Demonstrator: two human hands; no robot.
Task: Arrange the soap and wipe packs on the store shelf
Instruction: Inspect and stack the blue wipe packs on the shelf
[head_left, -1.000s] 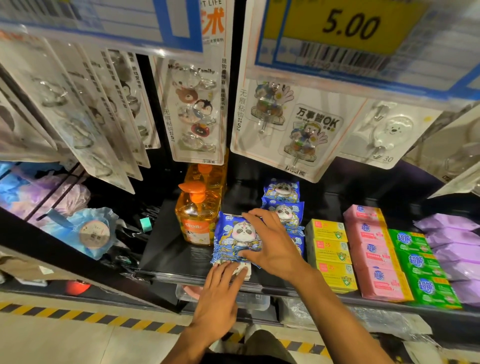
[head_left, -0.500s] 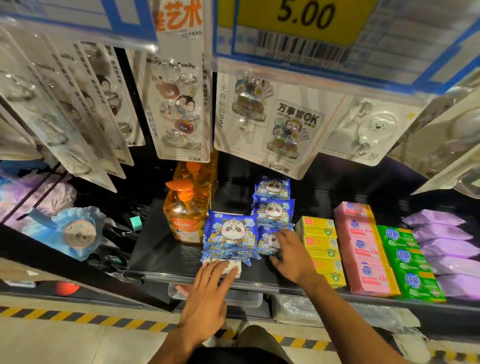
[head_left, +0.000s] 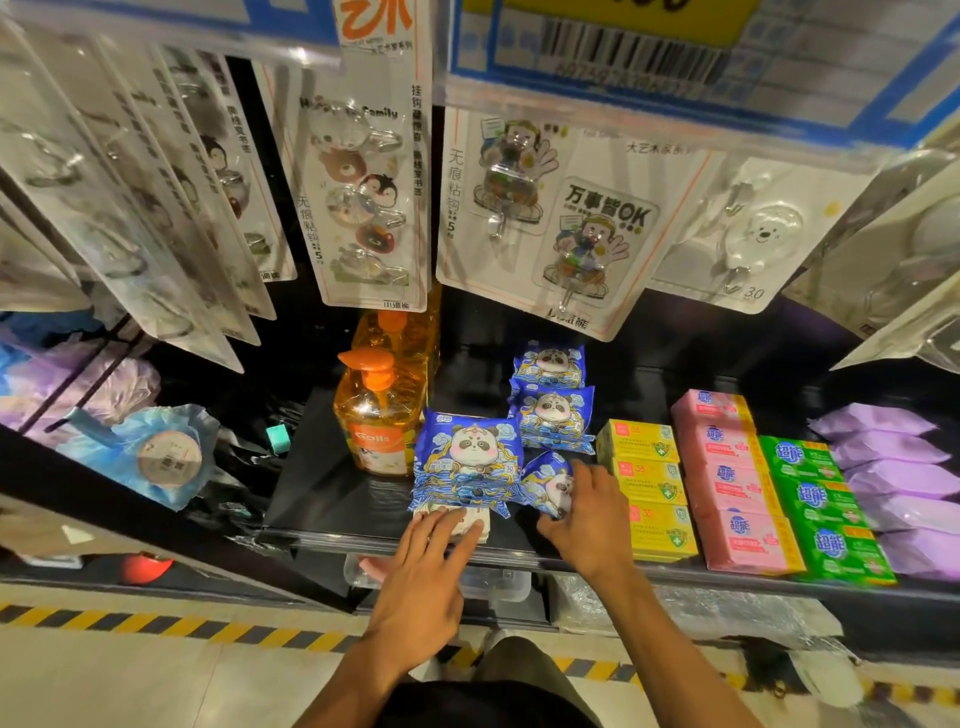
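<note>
Blue panda wipe packs lie on the black shelf (head_left: 337, 493). A stack of them (head_left: 467, 462) sits near the front edge, and my left hand (head_left: 431, 577) lies flat with its fingertips on the white pack under that stack. My right hand (head_left: 587, 514) grips a smaller tilted panda pack (head_left: 550, 480) just right of the stack. Two more panda packs (head_left: 553, 410) lie in a row behind. Yellow soap boxes (head_left: 647, 483), pink soap bars (head_left: 732, 478), green soap bars (head_left: 815, 499) and purple wipe packs (head_left: 898, 467) fill the shelf's right side.
Two orange pump bottles (head_left: 376, 415) stand left of the panda stack. Hook cards (head_left: 363, 208) hang low over the shelf's back. Bath sponges (head_left: 135, 447) sit on the left shelf. A clear box (head_left: 493, 582) sits below the shelf edge. Striped tape marks the floor.
My right hand left the top of the panda stack, moved right and closed on the small front pack. My left hand stayed at the stack's front. The view tilted down.
</note>
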